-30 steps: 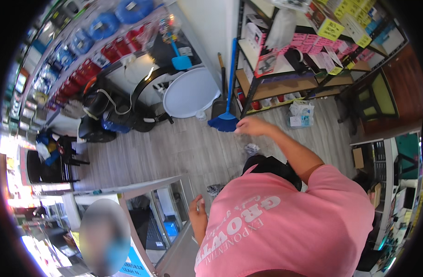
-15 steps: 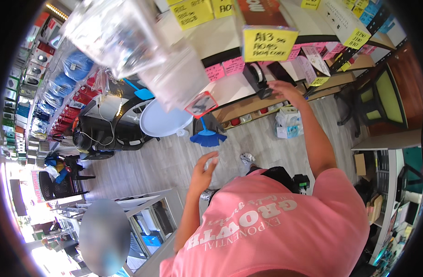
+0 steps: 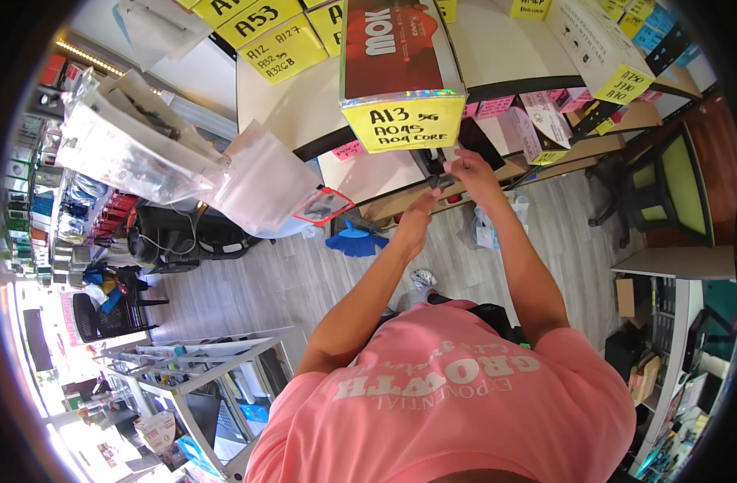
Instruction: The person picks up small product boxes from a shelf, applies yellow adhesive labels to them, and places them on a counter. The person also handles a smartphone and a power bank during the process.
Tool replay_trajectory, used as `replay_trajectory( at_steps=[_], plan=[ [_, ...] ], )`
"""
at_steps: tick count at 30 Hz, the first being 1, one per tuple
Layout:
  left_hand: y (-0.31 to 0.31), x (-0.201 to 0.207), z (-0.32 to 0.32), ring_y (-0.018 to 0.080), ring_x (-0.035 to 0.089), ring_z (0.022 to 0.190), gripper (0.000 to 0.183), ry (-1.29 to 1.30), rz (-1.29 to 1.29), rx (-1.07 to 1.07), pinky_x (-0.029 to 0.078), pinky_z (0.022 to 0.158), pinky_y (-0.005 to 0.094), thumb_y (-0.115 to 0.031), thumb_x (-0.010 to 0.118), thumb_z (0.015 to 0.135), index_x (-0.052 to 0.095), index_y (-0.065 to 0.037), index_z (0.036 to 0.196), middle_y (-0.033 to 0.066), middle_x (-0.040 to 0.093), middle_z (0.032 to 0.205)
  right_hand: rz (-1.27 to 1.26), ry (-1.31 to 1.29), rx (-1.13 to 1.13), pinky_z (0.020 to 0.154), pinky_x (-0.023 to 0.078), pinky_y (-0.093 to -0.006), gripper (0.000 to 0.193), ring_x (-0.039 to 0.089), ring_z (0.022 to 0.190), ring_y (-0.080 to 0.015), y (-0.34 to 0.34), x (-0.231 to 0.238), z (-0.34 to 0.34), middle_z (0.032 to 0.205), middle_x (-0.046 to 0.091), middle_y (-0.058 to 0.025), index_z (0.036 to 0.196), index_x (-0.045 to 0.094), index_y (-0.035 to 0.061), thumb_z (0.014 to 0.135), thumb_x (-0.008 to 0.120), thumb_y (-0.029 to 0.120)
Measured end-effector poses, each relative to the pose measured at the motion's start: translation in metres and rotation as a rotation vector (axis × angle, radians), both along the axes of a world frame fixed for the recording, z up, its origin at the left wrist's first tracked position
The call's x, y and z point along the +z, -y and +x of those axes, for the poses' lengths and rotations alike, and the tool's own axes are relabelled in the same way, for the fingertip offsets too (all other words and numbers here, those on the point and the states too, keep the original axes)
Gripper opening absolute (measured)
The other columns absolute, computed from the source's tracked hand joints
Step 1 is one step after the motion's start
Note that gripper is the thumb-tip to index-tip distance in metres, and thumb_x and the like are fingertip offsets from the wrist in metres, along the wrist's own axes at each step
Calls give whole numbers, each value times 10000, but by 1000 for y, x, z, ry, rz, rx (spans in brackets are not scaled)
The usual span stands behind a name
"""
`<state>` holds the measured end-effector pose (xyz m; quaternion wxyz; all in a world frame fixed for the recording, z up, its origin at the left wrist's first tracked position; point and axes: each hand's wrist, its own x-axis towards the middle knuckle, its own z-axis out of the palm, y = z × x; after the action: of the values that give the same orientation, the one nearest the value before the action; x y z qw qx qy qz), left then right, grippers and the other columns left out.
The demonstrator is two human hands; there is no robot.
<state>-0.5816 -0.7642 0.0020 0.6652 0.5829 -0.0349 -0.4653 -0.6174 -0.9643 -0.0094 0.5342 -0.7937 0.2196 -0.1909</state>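
Observation:
A black tape dispenser (image 3: 434,167) sits on the shelf below the boxes, its back part hidden by the large brown-red box (image 3: 401,48). At its near end my left hand (image 3: 417,219) closes its fingers on the dispenser's front. Just to the right, my right hand (image 3: 475,177) has its fingers bent together over the dispenser's near end. What they pinch, if anything, is too small to make out. A flat dark slab like a phone (image 3: 483,145) lies on the shelf behind my right hand.
Clear plastic bags (image 3: 260,181) hang at the left, close to the view. Labelled boxes (image 3: 602,48) line the upper shelf. On the floor are a blue broom (image 3: 355,241) and a plastic bag (image 3: 487,229). An office chair (image 3: 670,185) stands right; a glass display case (image 3: 216,378) stands lower left.
My left hand has risen from above the floor to the dispenser. My right hand has moved left onto the dispenser's near end. The view has shifted, and the large box looks nearer.

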Motion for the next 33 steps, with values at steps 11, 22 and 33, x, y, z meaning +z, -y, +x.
replay_trajectory(
  at_steps=[11,22,33],
  plan=[
    [43,-34,3,161,392,1391,507,-204,14,260,207,1159,435,-475,761,916,702,-174,1320,-34,599,1435,81,-80,-31,907,504,-372,236,633,1108,-281,-30,-15,-50,1280,650,-150,886,749,15,916,788,245],
    [47,-24,-1,145,464,1300,488,-272,-33,330,222,1135,390,-422,784,897,706,-161,1302,-54,651,1349,123,-88,-37,961,468,-316,203,621,1106,-208,-37,-6,-58,1184,676,-85,877,726,10,944,761,199],
    [69,-70,-7,257,680,989,220,311,162,404,512,893,387,-210,623,962,742,-100,1111,98,745,1058,-98,-69,39,903,511,-360,169,674,999,-279,-32,-33,-51,1006,722,-135,964,741,6,930,766,170]
  ],
)
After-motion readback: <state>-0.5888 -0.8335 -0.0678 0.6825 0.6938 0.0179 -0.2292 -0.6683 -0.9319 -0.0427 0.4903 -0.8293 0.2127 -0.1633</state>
